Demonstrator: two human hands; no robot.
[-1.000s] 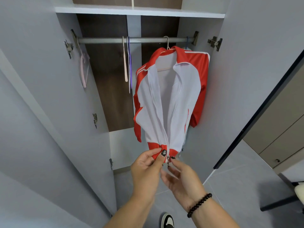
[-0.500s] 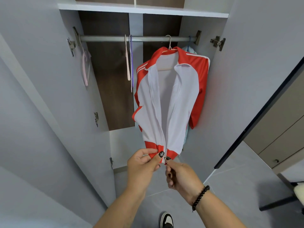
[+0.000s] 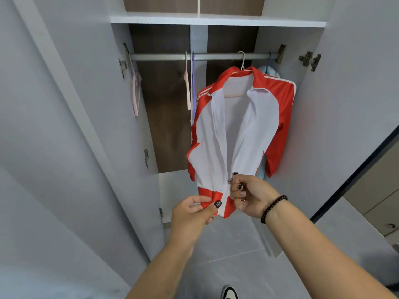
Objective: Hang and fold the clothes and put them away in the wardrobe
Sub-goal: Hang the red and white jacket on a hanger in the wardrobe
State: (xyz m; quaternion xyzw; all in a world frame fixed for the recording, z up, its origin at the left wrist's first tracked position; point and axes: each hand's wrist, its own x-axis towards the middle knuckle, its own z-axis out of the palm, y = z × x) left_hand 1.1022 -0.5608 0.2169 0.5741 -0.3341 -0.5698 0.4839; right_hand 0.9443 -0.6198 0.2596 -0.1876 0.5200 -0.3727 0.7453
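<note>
So the jacket point(image 3: 239, 130) is red and white, up on a hanger point(image 3: 241, 61) that's hooked on the rail point(image 3: 216, 56) inside the wardrobe point(image 3: 216, 19), over toward the right end. Both doors are swung open. The bottom hem hangs lowest and that's where both hands are, right in front of the opening.

Left hand point(image 3: 192, 214) has the red hem pinched on the left side of the zip, thumb on top with its dark nail showing, fingers curled underneath the fabric. Right hand point(image 3: 252, 196) sits just above and to the right of it, fingers curled in tight, pinching the little metal zipper pull point(image 3: 230, 180) between thumb and forefinger. The pull is a bit above the red band, in the white part, so the zip is closed only at the very bottom and the front gapes open from there up to the collar.

There's a bead bracelet point(image 3: 273, 209) on the right wrist. Behind the jacket a pale blue garment point(image 3: 266, 71) peeks out. Two bare hangers point(image 3: 188, 83) hang left of it, another by the left door, and a shoe point(image 3: 230, 292) shows on the floor.
</note>
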